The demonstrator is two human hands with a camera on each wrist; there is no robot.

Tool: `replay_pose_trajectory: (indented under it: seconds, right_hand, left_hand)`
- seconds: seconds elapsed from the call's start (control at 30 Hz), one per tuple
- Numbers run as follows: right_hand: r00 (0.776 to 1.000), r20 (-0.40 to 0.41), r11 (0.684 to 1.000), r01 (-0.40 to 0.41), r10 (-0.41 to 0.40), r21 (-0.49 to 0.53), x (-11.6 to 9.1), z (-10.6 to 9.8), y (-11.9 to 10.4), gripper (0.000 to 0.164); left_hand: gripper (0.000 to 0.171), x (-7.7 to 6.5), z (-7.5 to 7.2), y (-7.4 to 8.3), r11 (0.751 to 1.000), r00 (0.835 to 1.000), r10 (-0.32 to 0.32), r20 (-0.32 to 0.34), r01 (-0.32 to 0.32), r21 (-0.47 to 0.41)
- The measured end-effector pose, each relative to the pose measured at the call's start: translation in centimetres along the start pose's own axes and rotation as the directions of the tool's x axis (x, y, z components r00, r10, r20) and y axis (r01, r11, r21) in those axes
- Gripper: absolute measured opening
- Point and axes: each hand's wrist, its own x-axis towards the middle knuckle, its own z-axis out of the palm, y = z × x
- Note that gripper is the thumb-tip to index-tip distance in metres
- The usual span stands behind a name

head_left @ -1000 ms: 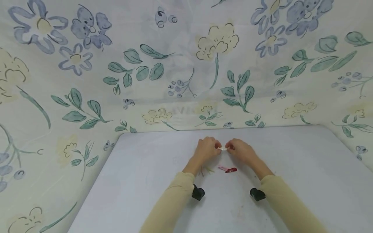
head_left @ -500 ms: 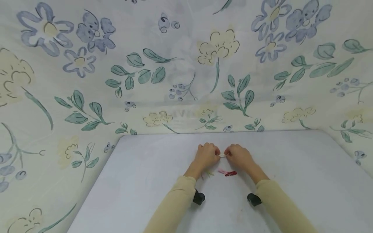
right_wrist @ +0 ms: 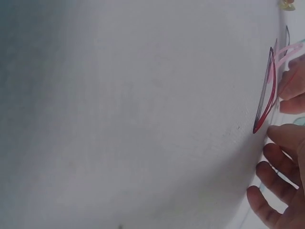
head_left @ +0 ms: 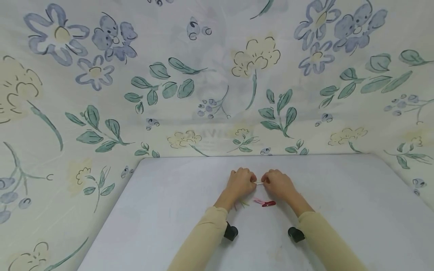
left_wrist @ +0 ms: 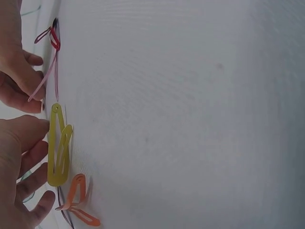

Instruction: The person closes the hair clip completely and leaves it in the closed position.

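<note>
Both hands meet over the table beyond a row of small snap hair clips. In the head view, the left hand pinches one end of a slim white hair clip, and the right hand pinches its other end. Only the clip's middle shows between the fingertips, as thin white strips. On the near side of the hands lie a red clip and a pink clip. A yellow clip appears large in the left wrist view, beside an orange clip. The right wrist view shows the red clip near the right fingers.
A white tabletop spreads out on both sides of the arms. Behind it hangs a floral cloth, which meets the table's far edge. Black wrist cameras, such as the one on the left, stick out inward from the yellow sleeves.
Both hands have come slightly nearer with the white clip between them, and the head view has tilted up a little. The clip now shows as separate strips. Other clips stay put.
</note>
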Motion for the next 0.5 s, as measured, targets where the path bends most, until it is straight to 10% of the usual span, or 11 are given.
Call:
replay_pose_trajectory:
  seconds: [0.5]
  right_hand:
    - [1.000,-0.002,1.000,0.011,-0.011,-0.005,-0.02,0.21,0.22,0.011]
  left_hand:
    - [0.012,-0.16,0.10,-0.01,1.000,1.000,-0.002,-0.027,0.001,-0.021]
